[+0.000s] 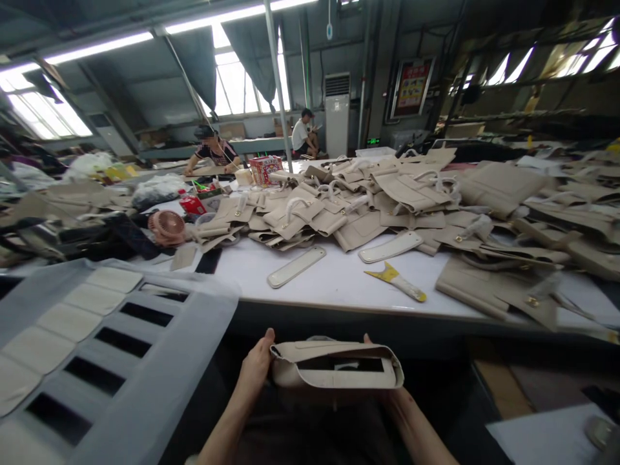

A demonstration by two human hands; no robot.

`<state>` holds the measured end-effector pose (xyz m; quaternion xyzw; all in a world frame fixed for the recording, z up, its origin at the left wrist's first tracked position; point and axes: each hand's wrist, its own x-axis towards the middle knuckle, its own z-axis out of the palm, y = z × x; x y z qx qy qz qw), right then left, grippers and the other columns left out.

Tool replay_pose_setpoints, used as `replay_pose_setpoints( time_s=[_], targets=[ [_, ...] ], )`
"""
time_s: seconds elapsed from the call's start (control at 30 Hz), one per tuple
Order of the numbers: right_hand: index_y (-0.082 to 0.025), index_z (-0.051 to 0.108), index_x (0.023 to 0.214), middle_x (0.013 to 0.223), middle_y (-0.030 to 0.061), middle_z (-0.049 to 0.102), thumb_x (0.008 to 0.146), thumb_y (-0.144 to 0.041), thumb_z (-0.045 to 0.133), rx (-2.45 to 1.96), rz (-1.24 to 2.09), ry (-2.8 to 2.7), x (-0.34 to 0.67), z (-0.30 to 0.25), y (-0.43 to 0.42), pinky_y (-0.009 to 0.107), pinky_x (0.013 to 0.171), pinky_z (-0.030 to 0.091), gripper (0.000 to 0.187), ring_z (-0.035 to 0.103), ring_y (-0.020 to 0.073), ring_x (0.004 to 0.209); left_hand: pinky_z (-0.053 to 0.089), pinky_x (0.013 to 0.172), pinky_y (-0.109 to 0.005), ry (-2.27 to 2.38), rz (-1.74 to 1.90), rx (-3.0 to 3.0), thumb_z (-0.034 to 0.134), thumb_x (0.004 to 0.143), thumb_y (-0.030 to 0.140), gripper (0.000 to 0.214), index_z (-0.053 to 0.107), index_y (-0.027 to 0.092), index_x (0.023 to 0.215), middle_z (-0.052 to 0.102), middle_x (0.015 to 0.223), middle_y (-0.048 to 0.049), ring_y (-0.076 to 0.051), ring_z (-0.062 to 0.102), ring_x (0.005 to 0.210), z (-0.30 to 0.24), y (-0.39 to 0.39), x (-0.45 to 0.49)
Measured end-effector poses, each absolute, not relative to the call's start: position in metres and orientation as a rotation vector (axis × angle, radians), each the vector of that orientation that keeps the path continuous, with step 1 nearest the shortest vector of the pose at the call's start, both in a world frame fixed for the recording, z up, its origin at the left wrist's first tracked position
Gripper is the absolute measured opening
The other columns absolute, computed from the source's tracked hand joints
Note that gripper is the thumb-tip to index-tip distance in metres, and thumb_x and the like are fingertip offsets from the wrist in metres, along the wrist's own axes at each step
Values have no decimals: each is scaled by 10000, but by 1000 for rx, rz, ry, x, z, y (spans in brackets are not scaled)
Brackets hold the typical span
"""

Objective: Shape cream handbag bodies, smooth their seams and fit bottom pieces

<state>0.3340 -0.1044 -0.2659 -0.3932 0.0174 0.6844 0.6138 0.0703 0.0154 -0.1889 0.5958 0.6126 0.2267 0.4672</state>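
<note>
Between my two hands, in front of the table edge, is a beige handbag body (339,387) with its open side facing me and a dark inside. My left hand (258,361) grips its left end, thumb up along the side. My right hand (394,397) holds the right end from behind and below; a thumb tip shows over the far rim, and most of the fingers are hidden. On the table beyond lie two long beige base panels with rounded ends, one on the left (296,267) and one on the right (390,247), beside a yellow-ended flat tool (396,281).
A heap of beige bag parts (339,200) covers the white table (252,258). A pink fan (167,227) and a red box (192,204) stand left. Pale panels and dark strips lie on a translucent sheet (194,336) at near left. Two people (213,152) sit farther back.
</note>
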Motion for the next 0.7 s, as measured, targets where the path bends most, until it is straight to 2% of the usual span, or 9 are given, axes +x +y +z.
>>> replay_pose_setpoints(
  time_s=[0.07,0.17,0.2,0.27,0.37,0.5,0.53,0.63,0.7],
  targets=[
    [-181,659,678,634,82,683,762,-594,698,-911,1596,44,333,-263,-105,338,636,538,424,687,264,695,414,999,-418,1462,528,1589,532,802,696,698,631,166,1244,697,1137,-144,-356,588,1147,-166,7,75],
    [-172,670,693,639,89,682,758,-612,693,-921,1618,37,333,-258,-105,349,643,539,445,688,273,703,338,1081,-446,1459,450,1855,668,740,611,833,447,217,1440,417,1500,-156,-381,460,1307,-143,-12,94],
    [-173,669,691,634,86,679,753,-616,696,-927,1617,34,333,-257,-105,350,641,539,448,687,273,699,341,1079,-462,1480,414,1918,682,741,563,849,401,227,1469,321,1553,-157,-392,455,1311,-139,-17,99],
    [-177,666,678,617,75,673,739,-614,713,-945,1606,30,333,-257,-105,342,619,533,443,680,261,665,343,1085,-468,1500,363,1963,679,745,384,823,356,247,1489,239,1584,-150,-390,451,1319,-136,-22,104],
    [-179,659,644,587,64,662,722,-610,733,-991,1594,38,334,-259,-105,329,570,516,444,654,234,585,271,1149,-424,1365,344,1969,554,701,127,843,320,221,1505,268,1577,-137,-324,334,1415,-141,-23,95],
    [-177,656,614,590,59,670,689,-579,774,-1054,1579,70,336,-265,-107,320,559,509,426,627,205,542,151,1205,-409,1185,461,1857,493,629,58,902,320,188,1504,276,1583,-112,-268,208,1471,-154,-27,70],
    [-178,662,626,590,52,670,675,-564,791,-1063,1570,75,336,-267,-108,320,562,509,410,623,203,542,171,1201,-407,1157,515,1740,489,619,63,921,297,188,1511,292,1577,-112,-262,225,1466,-158,-30,65],
    [-193,662,642,553,20,645,645,-538,820,-1082,1535,76,337,-271,-109,320,560,502,379,600,195,525,367,1107,-413,1114,639,1298,513,666,137,927,192,196,1534,359,1545,-134,-285,390,1389,-166,-35,55],
    [-193,651,628,537,19,631,657,-551,807,-1097,1527,63,337,-271,-108,328,549,495,392,586,196,510,422,1057,-400,1147,630,1232,573,741,252,814,289,183,1501,441,1495,-135,-305,474,1324,-167,-33,55]
  ],
)
